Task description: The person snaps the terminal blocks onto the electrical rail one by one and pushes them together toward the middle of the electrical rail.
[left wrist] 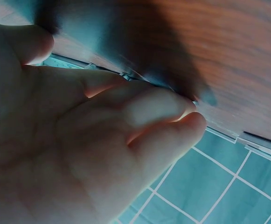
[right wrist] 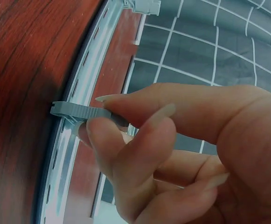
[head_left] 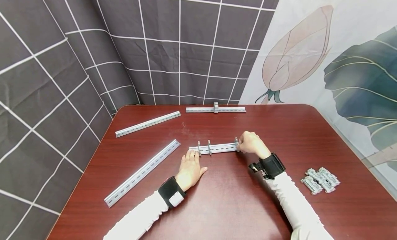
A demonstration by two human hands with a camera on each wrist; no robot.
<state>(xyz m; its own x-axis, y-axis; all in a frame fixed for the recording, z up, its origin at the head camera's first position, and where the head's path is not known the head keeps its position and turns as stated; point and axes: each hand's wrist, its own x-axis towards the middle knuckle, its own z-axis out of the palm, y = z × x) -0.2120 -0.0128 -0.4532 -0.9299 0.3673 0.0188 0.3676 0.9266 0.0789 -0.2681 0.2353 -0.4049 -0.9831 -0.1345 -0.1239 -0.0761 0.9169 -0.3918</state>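
A short slotted metal DIN rail (head_left: 224, 147) lies mid-table. Near its left end two thin grey clips stand across it, a left clip (head_left: 199, 148) and a right clip (head_left: 209, 147). My left hand (head_left: 190, 169) rests flat with extended fingertips on the rail's left end, thumb spread out; its palm fills much of the left wrist view. At the rail's right end my right hand (head_left: 252, 143) pinches a grey ribbed DIN rail clip (right wrist: 79, 110) between thumb and fingers. That clip sits across the rail in the right wrist view, its far part hidden by the fingers.
Left of the hands lie a long rail (head_left: 142, 173) and, farther back, another slanted rail (head_left: 148, 124). A back rail (head_left: 198, 110) carries a grey block (head_left: 216, 107) near the table's far edge. Several grey terminal pieces (head_left: 321, 179) are grouped at the right.
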